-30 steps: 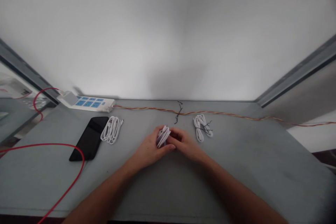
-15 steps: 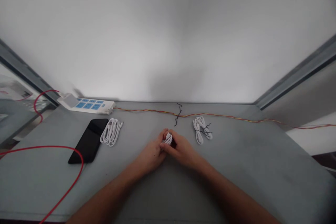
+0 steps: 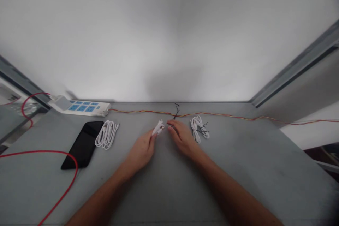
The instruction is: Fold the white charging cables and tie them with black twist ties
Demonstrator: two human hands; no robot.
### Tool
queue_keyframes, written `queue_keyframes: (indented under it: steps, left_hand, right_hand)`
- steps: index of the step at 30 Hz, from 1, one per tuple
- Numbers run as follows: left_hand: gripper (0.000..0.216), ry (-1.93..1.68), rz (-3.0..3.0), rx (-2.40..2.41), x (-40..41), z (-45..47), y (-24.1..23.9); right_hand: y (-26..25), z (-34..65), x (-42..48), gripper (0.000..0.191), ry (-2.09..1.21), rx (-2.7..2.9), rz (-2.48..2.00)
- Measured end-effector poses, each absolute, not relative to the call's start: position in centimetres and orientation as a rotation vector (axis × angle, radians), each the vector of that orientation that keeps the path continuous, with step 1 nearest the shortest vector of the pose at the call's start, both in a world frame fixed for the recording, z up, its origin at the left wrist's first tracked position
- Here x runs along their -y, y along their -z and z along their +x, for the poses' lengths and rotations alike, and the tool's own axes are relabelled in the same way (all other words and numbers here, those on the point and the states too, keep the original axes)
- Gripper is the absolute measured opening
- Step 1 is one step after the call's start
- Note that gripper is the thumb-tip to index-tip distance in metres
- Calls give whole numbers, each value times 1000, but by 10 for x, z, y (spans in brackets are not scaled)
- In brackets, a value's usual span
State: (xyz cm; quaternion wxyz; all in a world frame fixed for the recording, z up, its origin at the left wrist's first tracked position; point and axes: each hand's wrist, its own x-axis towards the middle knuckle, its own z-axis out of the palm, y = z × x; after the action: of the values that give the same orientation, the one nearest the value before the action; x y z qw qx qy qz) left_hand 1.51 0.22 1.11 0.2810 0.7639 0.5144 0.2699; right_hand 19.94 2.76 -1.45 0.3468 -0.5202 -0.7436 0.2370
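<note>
My left hand (image 3: 142, 149) grips a folded white cable (image 3: 158, 128) between thumb and fingers, with its ends sticking out past the fingertips. Just to the right is my right hand (image 3: 181, 137), its thumb and forefinger slightly apart and nothing visible between them. Black twist ties (image 3: 176, 111) lie beyond its fingertips, across a twisted red-and-yellow wire. On its right rests another white cable bundle (image 3: 196, 129), with a black tie around it. Further left, a coiled white cable (image 3: 107, 135) shows no tie and touches a black phone (image 3: 83, 144).
A white power strip (image 3: 82, 107) with blue sockets and a plugged-in adapter (image 3: 62, 103) stands at the back left. The twisted wire (image 3: 225, 115) runs from it along the back of the grey table (image 3: 251, 169). A red cable (image 3: 74, 180) loops over the front left.
My hands have parted; the left now holds the white cable alone, moved left, and the right has let go of it. The whole view has shifted slightly.
</note>
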Motion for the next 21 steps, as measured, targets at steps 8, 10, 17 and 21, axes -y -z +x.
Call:
queue_keyframes:
  steps: [8, 10, 17, 21]
  left_hand:
    - [30, -752, 1872, -1496, -6, 10, -15]
    - [33, -780, 1866, -1480, -5, 10, -17]
    - [38, -790, 1806, -1429, -4, 9, -17]
    - [39, -796, 1831, -1365, -4, 11, -16]
  right_hand:
    - [10, 208, -30, 35, -312, 2336, -1595]
    - [7, 210, -30, 26, -303, 2314, -1612]
    - [2, 216, -33, 22, -173, 2103, -1884]
    - [-2, 218, -33, 25, -133, 2197, -1991]
